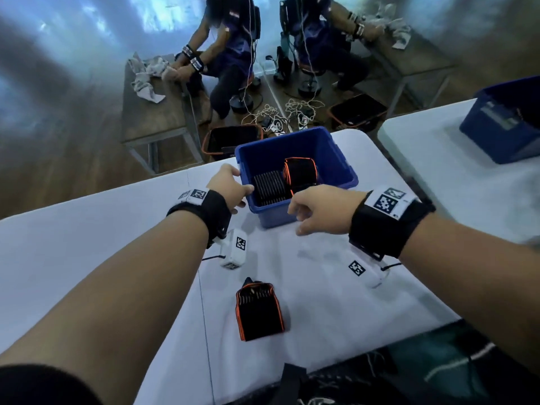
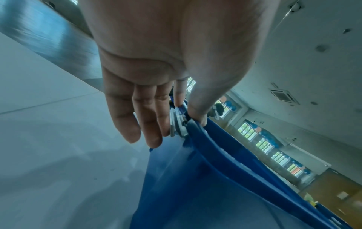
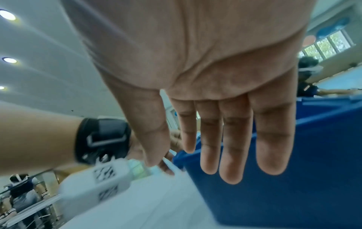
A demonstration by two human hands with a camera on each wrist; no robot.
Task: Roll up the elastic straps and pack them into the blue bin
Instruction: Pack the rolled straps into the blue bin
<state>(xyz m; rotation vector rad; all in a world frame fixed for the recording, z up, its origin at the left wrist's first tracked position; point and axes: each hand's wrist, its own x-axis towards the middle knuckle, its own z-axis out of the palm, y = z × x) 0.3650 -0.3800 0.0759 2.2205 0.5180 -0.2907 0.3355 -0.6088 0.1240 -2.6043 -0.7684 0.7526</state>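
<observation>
Left hand [image 1: 229, 185] pinching the blue bin [image 1: 344, 171] rim, thumb inside; right hand [image 1: 320, 209] slack-fingered, empty, beside its near wall.

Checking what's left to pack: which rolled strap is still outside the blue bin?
The rolled strap with orange edging lying on the white table, nearest the person. The other orange-edged roll already sits inside the blue bin, beside a black bundle.
</observation>
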